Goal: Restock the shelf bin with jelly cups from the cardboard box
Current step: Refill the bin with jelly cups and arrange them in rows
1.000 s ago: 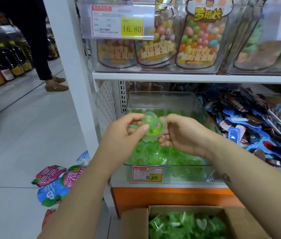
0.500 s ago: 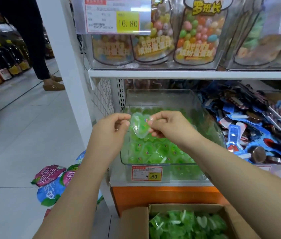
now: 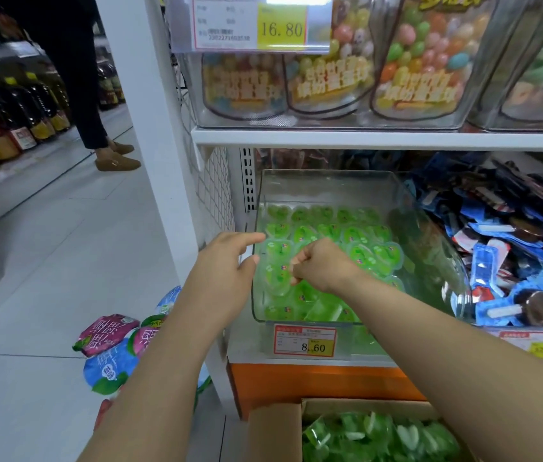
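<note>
The left hand hung loosely open and empty at the shelf bin wall's nine o'clock; the right hand curled over the jelly cups inside, its hold unclear; the cardboard box sat at six o'clock

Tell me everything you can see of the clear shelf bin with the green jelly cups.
The shelf bin is a clear, glossy plastic box with rounded corners and an open top, standing level on the lower shelf. Green jelly cups cover its floor, well below the rim. A red-and-yellow price tag reading 8.60 sits below its front wall. The right hand, fingers curled, is over it. The left hand is at its left front corner, contact unclear.
</note>
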Action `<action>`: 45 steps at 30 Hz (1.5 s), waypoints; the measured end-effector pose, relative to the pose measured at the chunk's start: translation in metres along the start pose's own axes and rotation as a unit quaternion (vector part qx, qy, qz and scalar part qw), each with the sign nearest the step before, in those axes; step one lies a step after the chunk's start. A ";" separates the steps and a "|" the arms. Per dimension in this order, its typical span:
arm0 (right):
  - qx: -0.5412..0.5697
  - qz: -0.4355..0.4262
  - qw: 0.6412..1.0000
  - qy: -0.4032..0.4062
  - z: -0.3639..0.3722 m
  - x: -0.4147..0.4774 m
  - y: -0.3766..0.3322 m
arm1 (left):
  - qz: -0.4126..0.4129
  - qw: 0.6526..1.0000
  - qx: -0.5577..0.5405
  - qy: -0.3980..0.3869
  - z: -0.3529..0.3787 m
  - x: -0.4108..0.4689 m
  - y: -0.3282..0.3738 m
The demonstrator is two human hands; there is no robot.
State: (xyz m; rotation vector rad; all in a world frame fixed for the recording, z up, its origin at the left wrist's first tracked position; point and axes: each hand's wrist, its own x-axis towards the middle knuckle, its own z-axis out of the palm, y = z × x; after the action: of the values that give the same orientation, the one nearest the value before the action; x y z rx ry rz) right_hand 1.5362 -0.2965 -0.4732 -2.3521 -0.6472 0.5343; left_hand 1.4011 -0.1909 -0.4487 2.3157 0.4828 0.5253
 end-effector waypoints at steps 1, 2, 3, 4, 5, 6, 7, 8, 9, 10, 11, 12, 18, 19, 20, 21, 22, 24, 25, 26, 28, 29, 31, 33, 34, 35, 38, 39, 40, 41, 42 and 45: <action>0.000 0.001 1.000 -0.002 0.001 0.001 0.000 | -0.001 1.000 -0.001 -0.001 0.000 0.000 0.000; 0.001 0.000 1.000 -0.002 0.001 0.001 0.000 | -0.002 1.000 0.000 -0.002 0.000 0.000 0.000; 0.002 -0.003 1.000 -0.001 0.002 0.001 0.000 | -0.002 1.000 0.003 -0.003 0.000 0.000 0.000; 0.002 -0.005 1.000 0.003 0.002 0.001 0.000 | -0.002 1.000 0.006 -0.004 0.000 -0.001 0.000; 0.004 -0.008 1.000 0.009 0.003 0.000 0.001 | -0.002 1.000 0.007 -0.005 0.000 -0.001 0.000; 0.007 -0.009 1.000 0.016 0.004 -0.001 0.002 | -0.001 1.000 0.007 -0.005 0.000 -0.002 0.000; 0.009 -0.010 1.000 0.023 0.004 -0.001 0.003 | 0.000 1.000 0.007 -0.006 0.000 -0.002 0.000; 0.005 -0.011 0.999 0.030 0.004 -0.002 0.003 | 0.000 1.000 0.007 -0.005 0.000 -0.002 0.000; -0.006 -0.013 0.999 0.037 0.005 -0.001 0.004 | -0.001 1.000 0.008 -0.004 0.000 -0.003 0.000; -0.021 -0.016 0.999 0.045 0.005 -0.001 0.004 | -0.002 1.000 0.009 -0.004 0.000 -0.003 0.000; -0.033 -0.018 0.998 0.052 0.005 0.000 0.004 | -0.002 1.000 0.008 -0.004 0.001 -0.003 0.000; -0.040 -0.019 0.997 0.057 0.005 -0.001 0.004 | -0.002 1.000 0.006 -0.003 0.001 -0.003 0.000; -0.089 -0.048 0.990 0.096 -0.012 -0.013 0.009 | -0.001 1.000 0.007 -0.002 0.000 -0.002 -0.001; -0.098 -0.053 0.988 0.104 -0.020 -0.018 0.011 | 0.000 1.000 0.009 -0.003 0.000 -0.002 -0.001; -0.116 -0.056 0.987 0.100 -0.028 -0.025 0.013 | 0.003 1.000 0.013 -0.003 0.000 -0.003 -0.001; -0.143 -0.051 0.985 0.082 -0.033 -0.032 0.014 | 0.005 1.000 0.017 -0.003 0.000 -0.003 -0.001; -0.170 -0.040 0.983 0.056 -0.036 -0.039 0.014 | 0.007 1.000 0.022 -0.001 0.000 -0.003 -0.002; -0.186 -0.015 0.982 0.008 -0.034 -0.046 0.016 | 0.010 1.000 0.026 0.000 -0.001 -0.003 -0.002; -0.172 -0.008 0.985 -0.006 -0.032 -0.046 0.018 | 0.011 1.000 0.025 0.001 0.000 -0.004 -0.001; -0.149 -0.005 0.989 -0.014 -0.031 -0.046 0.020 | 0.013 1.000 0.023 0.003 0.000 -0.004 0.000; -0.099 0.006 0.995 -0.028 -0.034 -0.045 0.022 | 0.020 0.999 0.027 0.007 0.000 -0.005 0.000; -0.073 0.014 0.997 -0.036 -0.038 -0.045 0.024 | 0.024 0.999 0.034 0.010 0.000 -0.005 0.000; -0.010 0.022 0.999 -0.048 -0.045 -0.049 0.031 | 0.036 0.998 0.053 0.028 0.001 -0.006 0.001; 0.085 0.016 0.995 -0.038 -0.051 -0.055 0.038 | 0.062 0.993 0.072 0.071 0.001 -0.008 0.005; 0.139 0.008 0.990 -0.026 -0.054 -0.058 0.040 | 0.081 0.989 0.075 0.093 0.001 -0.009 0.010; 0.187 -0.003 0.982 -0.014 -0.057 -0.061 0.041 | 0.103 0.986 0.073 0.108 0.002 -0.011 0.016; 0.256 -0.037 0.966 0.000 -0.063 -0.068 0.040 | 0.154 0.983 0.053 0.084 0.012 -0.013 0.031; 0.263 -0.049 0.964 -0.004 -0.064 -0.071 0.038 | 0.156 0.985 0.045 0.059 0.016 -0.014 0.034; 0.267 -0.062 0.962 -0.009 -0.065 -0.073 0.034 | 0.147 0.988 0.034 0.033 0.020 -0.016 0.038; 0.269 -0.077 0.960 -0.013 -0.065 -0.075 0.031 | 0.131 0.991 0.016 0.013 0.024 -0.017 0.040; 0.271 -0.094 0.958 -0.013 -0.066 -0.077 0.026 | 0.108 0.994 -0.013 -0.003 0.027 -0.017 0.042; 0.279 -0.136 0.951 0.020 -0.067 -0.077 0.012 | 0.039 0.989 -0.143 -0.003 0.027 -0.012 0.048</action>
State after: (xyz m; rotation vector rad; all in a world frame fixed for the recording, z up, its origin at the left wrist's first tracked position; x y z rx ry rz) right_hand 1.5130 -0.3799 -0.4171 -1.7090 -0.6820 0.4686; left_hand 1.4138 -0.2445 -0.4360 2.0662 0.2925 0.5860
